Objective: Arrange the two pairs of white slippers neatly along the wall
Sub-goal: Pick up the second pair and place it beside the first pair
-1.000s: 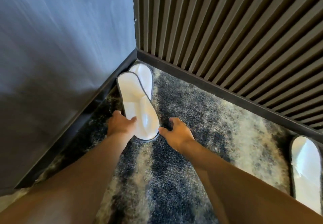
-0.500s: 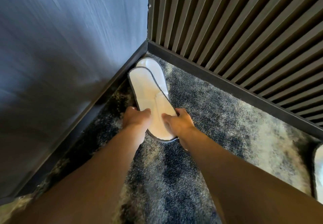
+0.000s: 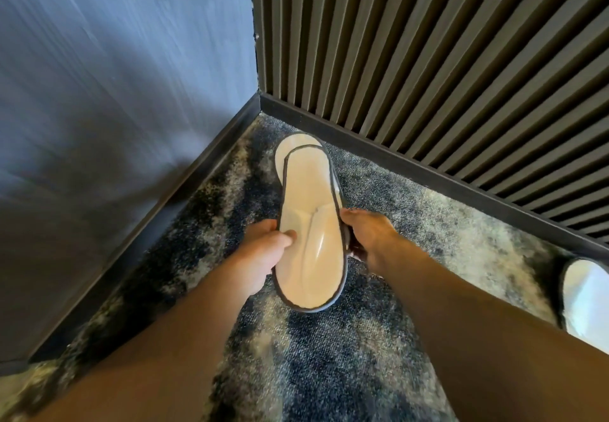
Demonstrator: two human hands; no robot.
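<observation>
A white slipper with grey trim (image 3: 309, 224) is held off the carpet, sole side up. My left hand (image 3: 263, 253) grips its left edge and my right hand (image 3: 369, 237) grips its right edge. Under it a second white slipper (image 3: 293, 146) shows only its rounded end, near the corner; whether my hands hold it too I cannot tell. Another white slipper (image 3: 586, 296) lies on the carpet at the right edge, partly cut off by the frame.
A smooth blue-grey wall (image 3: 115, 92) stands on the left and a dark ribbed panel wall (image 3: 428, 59) on the right, meeting in a corner with black skirting (image 3: 412, 164). Mottled grey and cream carpet (image 3: 329, 355) covers the floor.
Both hands closed on the sides of the top slipper and lifted it off the carpet, away from the left wall. The view shifted, bringing the right slipper back in.
</observation>
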